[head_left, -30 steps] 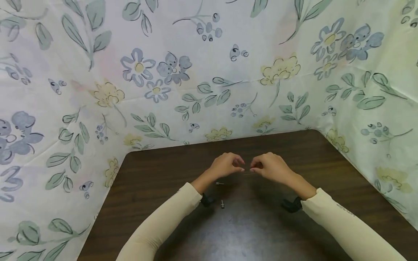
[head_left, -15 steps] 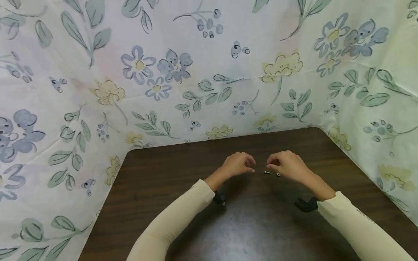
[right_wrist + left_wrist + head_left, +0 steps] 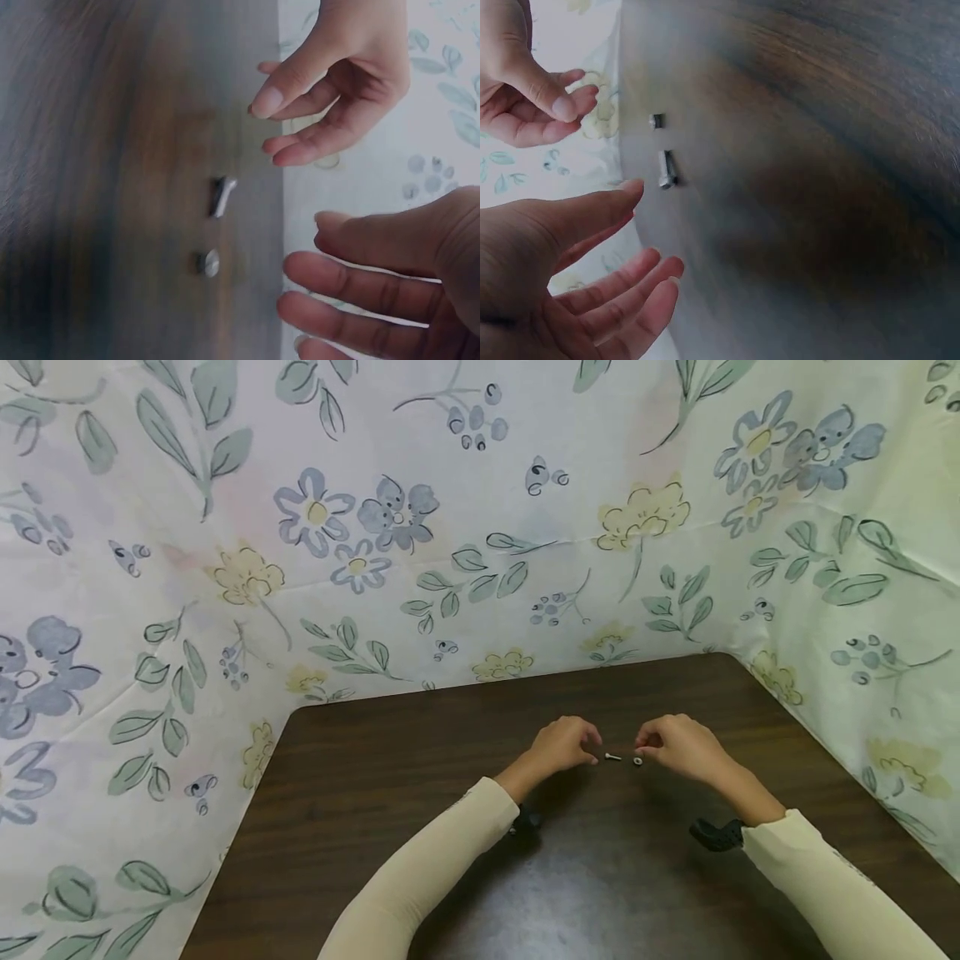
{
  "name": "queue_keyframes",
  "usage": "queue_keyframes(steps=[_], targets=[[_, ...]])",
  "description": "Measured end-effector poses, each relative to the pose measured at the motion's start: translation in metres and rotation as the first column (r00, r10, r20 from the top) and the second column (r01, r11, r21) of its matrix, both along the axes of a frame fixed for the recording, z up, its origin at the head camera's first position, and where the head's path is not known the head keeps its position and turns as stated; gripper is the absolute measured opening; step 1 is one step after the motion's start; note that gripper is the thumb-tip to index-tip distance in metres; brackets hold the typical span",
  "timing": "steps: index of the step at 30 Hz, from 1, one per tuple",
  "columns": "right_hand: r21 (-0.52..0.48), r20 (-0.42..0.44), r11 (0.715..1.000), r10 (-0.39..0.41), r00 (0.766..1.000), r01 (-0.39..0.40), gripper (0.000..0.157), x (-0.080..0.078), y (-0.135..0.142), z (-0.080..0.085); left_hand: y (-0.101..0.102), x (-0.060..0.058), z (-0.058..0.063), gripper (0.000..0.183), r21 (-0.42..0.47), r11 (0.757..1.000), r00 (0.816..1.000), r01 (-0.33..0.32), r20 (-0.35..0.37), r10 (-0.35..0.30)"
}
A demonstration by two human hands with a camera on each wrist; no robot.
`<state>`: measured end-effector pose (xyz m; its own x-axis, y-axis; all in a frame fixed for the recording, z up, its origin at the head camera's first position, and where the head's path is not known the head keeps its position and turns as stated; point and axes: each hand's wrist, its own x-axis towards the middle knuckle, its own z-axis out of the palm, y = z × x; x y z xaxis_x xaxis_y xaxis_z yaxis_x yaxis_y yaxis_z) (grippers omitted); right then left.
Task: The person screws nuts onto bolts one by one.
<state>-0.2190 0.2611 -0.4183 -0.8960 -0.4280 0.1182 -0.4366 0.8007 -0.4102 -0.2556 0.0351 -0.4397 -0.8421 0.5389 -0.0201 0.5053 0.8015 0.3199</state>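
Observation:
A small metal bolt (image 3: 612,757) lies on the dark wooden table between my two hands, with a nut (image 3: 637,761) just to its right. My left hand (image 3: 564,743) hovers left of the bolt, fingers loosely bent and holding nothing. Above and beside the nut is my right hand (image 3: 681,747), also holding nothing, thumb and fingers apart. The left wrist view shows the bolt (image 3: 666,169) and the nut (image 3: 656,121) lying separately, touched by neither hand. In the right wrist view, bolt (image 3: 222,196) and nut (image 3: 209,262) lie beyond the fingertips.
Part of another small metal piece (image 3: 512,832) shows beside the black wrist mount (image 3: 528,818) under the left forearm. Another black mount (image 3: 716,835) is at the right wrist. A floral cloth (image 3: 450,527) stands behind and beside the table (image 3: 360,777).
Both hands have shifted right and drawn further apart. The bolt and nut between them, not visible a second ago, now show. The left arm now covers a small piece seen earlier.

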Motion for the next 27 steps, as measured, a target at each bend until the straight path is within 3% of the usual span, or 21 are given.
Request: queue_keyframes(steps=[7, 13, 20, 27], targets=[[0.027, 0.086, 0.999, -0.030, 0.996, 0.028, 0.012, -0.008, 0.011, -0.018, 0.013, -0.001, -0.008, 0.029, -0.045, 0.999, 1.000, -0.030, -0.011, 0.029], [0.075, 0.090, 0.997, -0.040, 0.995, 0.033, 0.029, -0.009, 0.014, -0.026, 0.027, 0.002, -0.012, 0.025, -0.076, 0.997, 0.999, -0.021, -0.051, 0.017], [0.044, 0.057, 0.997, -0.062, 0.996, 0.059, 0.027, -0.015, 0.010, -0.038, 0.033, 0.002, -0.019, 0.019, -0.089, 0.994, 0.996, -0.056, -0.074, 0.050], [0.055, 0.039, 0.995, -0.081, 0.996, 0.078, 0.018, -0.012, 0.008, -0.044, 0.037, 0.003, -0.024, 0.014, -0.052, 0.996, 0.997, -0.070, -0.035, 0.068]])
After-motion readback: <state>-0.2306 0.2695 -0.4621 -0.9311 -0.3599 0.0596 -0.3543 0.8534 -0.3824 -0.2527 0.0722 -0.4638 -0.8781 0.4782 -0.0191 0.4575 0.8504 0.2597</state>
